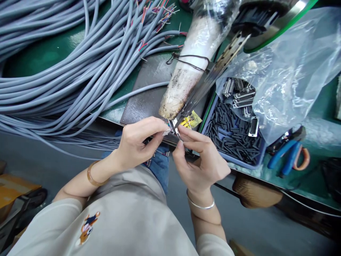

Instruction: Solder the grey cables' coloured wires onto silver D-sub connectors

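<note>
A small metal multi-pin connector sits between my two hands, beneath the tip of a soldering iron that slants down from above. My left hand is closed in a pinch at the connector's left side, with a bit of white and a coloured wire end showing at the fingertips; what exactly it grips is partly hidden. On the other side, my right hand pinches the connector between thumb and fingers. Beside the iron runs a tube wrapped in white plastic, scorched at its lower end. Yellow paper lies just behind my right fingers.
Grey cables with stripped coloured ends cover the left of the green bench. To the right, a blue bin holds black sleeves and a plastic bag with connectors. Blue-handled pliers lie beyond it.
</note>
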Demonstrator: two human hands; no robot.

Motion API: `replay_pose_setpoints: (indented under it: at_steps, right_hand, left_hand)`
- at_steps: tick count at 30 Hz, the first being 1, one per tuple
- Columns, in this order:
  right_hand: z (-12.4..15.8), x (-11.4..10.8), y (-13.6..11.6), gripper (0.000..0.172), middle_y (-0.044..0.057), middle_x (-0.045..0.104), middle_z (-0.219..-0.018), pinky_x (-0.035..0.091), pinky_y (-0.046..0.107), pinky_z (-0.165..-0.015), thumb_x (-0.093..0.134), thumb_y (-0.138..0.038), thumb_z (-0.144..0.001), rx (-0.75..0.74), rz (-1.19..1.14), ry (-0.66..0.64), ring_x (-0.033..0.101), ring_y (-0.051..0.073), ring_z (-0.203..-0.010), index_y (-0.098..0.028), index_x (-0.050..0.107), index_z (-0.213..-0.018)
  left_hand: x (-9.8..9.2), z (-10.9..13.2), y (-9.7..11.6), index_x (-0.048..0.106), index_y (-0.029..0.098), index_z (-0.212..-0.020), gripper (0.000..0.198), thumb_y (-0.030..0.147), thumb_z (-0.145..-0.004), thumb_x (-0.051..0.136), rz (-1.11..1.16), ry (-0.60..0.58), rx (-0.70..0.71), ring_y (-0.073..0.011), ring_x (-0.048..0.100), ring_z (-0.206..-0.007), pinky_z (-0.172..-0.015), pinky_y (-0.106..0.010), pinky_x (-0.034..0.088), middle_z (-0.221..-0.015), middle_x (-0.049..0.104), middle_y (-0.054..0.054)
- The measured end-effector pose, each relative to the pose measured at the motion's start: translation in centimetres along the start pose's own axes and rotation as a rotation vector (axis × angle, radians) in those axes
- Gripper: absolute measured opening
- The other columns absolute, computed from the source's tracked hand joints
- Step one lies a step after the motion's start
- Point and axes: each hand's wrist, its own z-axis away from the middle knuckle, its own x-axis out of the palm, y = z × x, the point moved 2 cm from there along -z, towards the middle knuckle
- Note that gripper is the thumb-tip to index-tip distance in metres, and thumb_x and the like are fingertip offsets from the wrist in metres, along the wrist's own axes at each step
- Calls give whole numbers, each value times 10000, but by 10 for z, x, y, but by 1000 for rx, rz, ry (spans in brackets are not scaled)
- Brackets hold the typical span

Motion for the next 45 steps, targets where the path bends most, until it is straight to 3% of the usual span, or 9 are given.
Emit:
replay_pose_setpoints:
  at_steps: [17, 29, 31, 35, 40, 43, 45]
  right_hand:
    - [-2, -3, -1, 233, 39, 815, -1086, 656, 256, -692, 703, -23, -829, -3, -15, 35, 803, 171, -839, -226, 598, -872]
    - [3, -5, -2, 213, 71, 818, -1058, 621, 185, -688, 702, -50, -857, -94, 67, -73, 795, 129, -802, -215, 569, -866]
    - [7, -7, -2, 214, 68, 817, -1067, 629, 195, -702, 716, -47, -852, -84, 39, -63, 796, 135, -805, -213, 591, -899]
    - [20, -14, 8, 234, 72, 810, -1114, 649, 249, -691, 711, -44, -853, -68, -101, 3, 801, 161, -817, -218, 615, -976]
    - [40, -14, 19, 174, 117, 767, -1248, 603, 243, -568, 716, -102, -863, -214, -221, -1, 796, 169, -798, -215, 588, -891]
    - [44, -10, 16, 163, 74, 814, -1085, 581, 244, -572, 730, -132, -868, -189, -206, -1, 778, 159, -751, -226, 600, -902]
    - [41, -9, 10, 159, 11, 796, -883, 568, 241, -592, 730, -140, -875, -73, -233, 9, 741, 141, -689, -233, 610, -922]
  left_hand:
    - [-1, -8, 6, 692, 159, -917, 120, 68, -936, 616, -8, 5, -5, -118, 716, -764, -744, -225, 577, -836, 768, -39]
    - [-1, 8, 2, 701, 152, -927, 76, 110, -939, 639, 22, -85, -85, -121, 718, -783, -767, -223, 582, -866, 777, -50]
    - [0, 12, 3, 698, 150, -964, 59, 118, -923, 670, 85, -72, -149, -116, 736, -796, -778, -205, 592, -896, 784, -50]
    - [2, 25, 4, 665, 149, -1039, 212, 179, -863, 778, 379, -44, -430, -131, 784, -853, -797, -180, 623, -937, 792, -54]
    - [0, 37, 10, 623, 157, -983, 227, 232, -862, 801, 758, -83, -703, -129, 786, -713, -704, -186, 642, -848, 801, -38]
    - [-1, 41, 17, 623, 158, -969, 217, 239, -867, 796, 872, -136, -776, -122, 774, -664, -624, -161, 618, -793, 793, -25]
    - [-1, 43, 20, 638, 154, -976, 210, 247, -869, 794, 872, -179, -788, -99, 742, -621, -601, -152, 606, -763, 781, -16]
